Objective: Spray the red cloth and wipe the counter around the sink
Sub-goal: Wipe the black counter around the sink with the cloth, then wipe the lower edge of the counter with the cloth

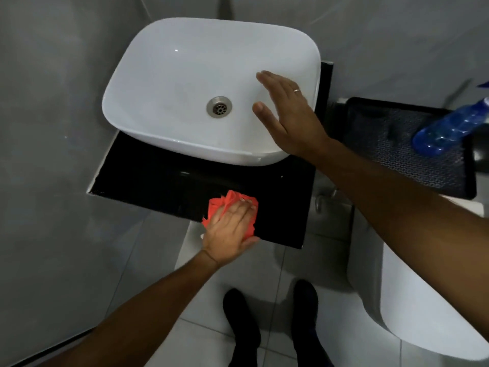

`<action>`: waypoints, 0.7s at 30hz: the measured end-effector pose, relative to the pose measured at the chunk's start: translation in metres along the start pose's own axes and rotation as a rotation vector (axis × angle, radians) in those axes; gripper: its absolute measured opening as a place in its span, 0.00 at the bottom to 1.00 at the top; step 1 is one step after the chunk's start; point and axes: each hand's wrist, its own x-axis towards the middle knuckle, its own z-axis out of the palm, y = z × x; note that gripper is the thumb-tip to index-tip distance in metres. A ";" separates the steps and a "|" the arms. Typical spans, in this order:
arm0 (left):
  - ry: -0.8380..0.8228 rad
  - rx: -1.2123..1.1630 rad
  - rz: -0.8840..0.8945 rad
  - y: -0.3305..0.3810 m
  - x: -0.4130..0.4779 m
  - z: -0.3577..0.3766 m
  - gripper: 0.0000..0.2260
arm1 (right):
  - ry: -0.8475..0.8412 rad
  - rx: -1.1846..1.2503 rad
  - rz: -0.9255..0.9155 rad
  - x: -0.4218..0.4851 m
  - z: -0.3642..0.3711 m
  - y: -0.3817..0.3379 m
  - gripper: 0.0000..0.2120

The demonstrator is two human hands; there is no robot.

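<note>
A crumpled red cloth (228, 202) lies on the glossy black counter (148, 178) near its front edge. My left hand (229, 232) presses flat on the cloth, fingers spread over it. The white basin sink (185, 83) sits on the counter, with a metal drain (219, 106) in its middle. My right hand (287, 115) hovers open over the sink's right rim, palm down, holding nothing. A blue spray bottle (449, 127) lies at the far right on a black tray (434, 168).
Grey walls close in on the left and behind the sink. A white toilet (412, 308) stands at the lower right, under the tray. My dark shoes (242, 321) are on the pale tiled floor below the counter's front edge.
</note>
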 end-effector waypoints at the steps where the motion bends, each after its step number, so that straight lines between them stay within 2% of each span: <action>1: -0.012 -0.006 0.009 0.014 0.004 0.002 0.30 | -0.002 0.007 -0.001 -0.001 -0.002 0.001 0.27; 6: 0.024 -0.046 0.087 0.062 0.017 0.011 0.31 | -0.050 -0.030 -0.041 -0.014 -0.006 0.009 0.29; 14: 0.041 0.031 0.220 0.094 0.027 0.024 0.34 | 0.007 -0.024 -0.011 -0.042 -0.019 0.026 0.29; 18: -0.048 0.062 0.311 0.115 0.034 0.026 0.27 | 0.104 -0.044 0.020 -0.059 -0.040 0.031 0.26; 21: -0.046 -0.130 0.351 0.144 0.048 0.019 0.23 | 0.134 -0.054 0.071 -0.078 -0.055 0.033 0.24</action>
